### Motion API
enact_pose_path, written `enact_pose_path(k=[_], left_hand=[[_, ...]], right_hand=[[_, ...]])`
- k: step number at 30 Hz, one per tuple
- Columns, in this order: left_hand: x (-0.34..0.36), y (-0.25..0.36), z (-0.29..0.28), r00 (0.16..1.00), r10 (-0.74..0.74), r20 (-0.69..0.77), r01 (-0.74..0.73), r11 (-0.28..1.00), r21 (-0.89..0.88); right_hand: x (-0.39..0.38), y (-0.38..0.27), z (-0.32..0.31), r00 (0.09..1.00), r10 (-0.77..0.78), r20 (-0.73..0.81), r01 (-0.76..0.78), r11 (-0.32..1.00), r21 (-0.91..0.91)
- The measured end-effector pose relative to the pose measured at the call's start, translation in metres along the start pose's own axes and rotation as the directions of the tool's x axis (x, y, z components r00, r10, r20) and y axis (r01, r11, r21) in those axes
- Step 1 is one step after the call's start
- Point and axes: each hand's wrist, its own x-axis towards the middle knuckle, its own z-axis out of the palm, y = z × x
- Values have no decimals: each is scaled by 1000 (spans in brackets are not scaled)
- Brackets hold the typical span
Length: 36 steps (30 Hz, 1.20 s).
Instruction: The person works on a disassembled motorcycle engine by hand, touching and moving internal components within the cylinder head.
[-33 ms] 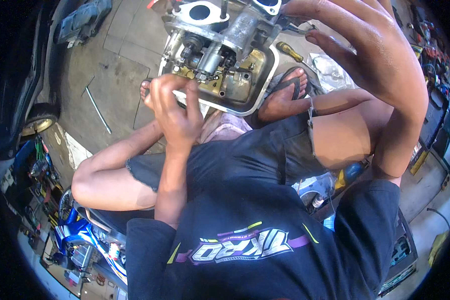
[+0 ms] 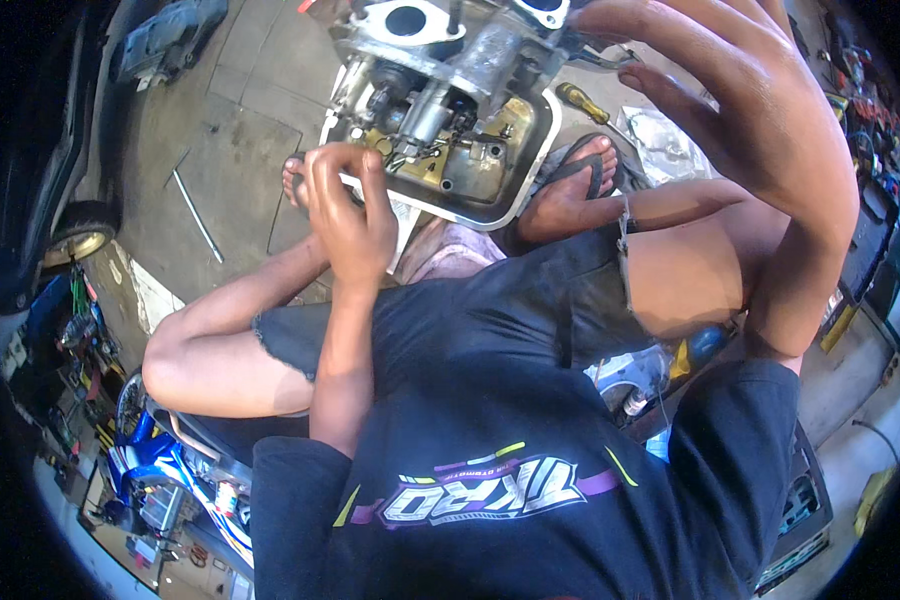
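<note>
A greasy metal carburetor point(image 2: 470, 65) with pale oval flanges is tilted above a white-rimmed tray point(image 2: 526, 200) at the top of the view. My right hand point(image 2: 715, 75) reaches in from the right, its fingers at the carburetor's right side by a small metal lever point(image 2: 602, 60); the upper part of the hand runs out of the picture. My left hand point(image 2: 350, 205) is closed just below the carburetor, over the tray's near left rim, with curled fingers and the thumb drawn in. Whatever those fingers may hold is hidden. Loose metal parts point(image 2: 475, 165) lie in the tray's yellowish liquid.
A yellow-handled screwdriver point(image 2: 580, 103) and a clear plastic bag point(image 2: 660, 140) lie right of the tray. My sandalled foot point(image 2: 575, 185) is against the tray's right side. On the floor to the left rests a T-handle wrench point(image 2: 198, 215). A wheel point(image 2: 80, 235) stands at far left.
The carburetor has shifted slightly right and tilted. My left hand has drawn back a little from its underside, fingers curling. My right hand has barely moved.
</note>
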Motion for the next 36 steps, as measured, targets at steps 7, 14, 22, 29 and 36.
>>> enact_pose_path(k=[7,14,22,29,36], left_hand=[[-2,-105,90,858,-165,487,57,972,229],[-24,-132,134,638,162,753,-514,817,260],[-3,-112,122,615,-110,781,-192,940,283],[5,-131,125,506,-44,862,-370,891,262],[24,-118,85,604,147,784,-79,989,-124]], right_hand=[[-3,-1,-5,989,-25,147,39,995,-93],[6,-3,3,988,3,154,-6,1000,22],[-3,-2,6,980,55,193,-61,998,24],[3,-3,7,979,19,204,-31,998,55],[-2,-19,10,920,-68,385,-44,960,277]])
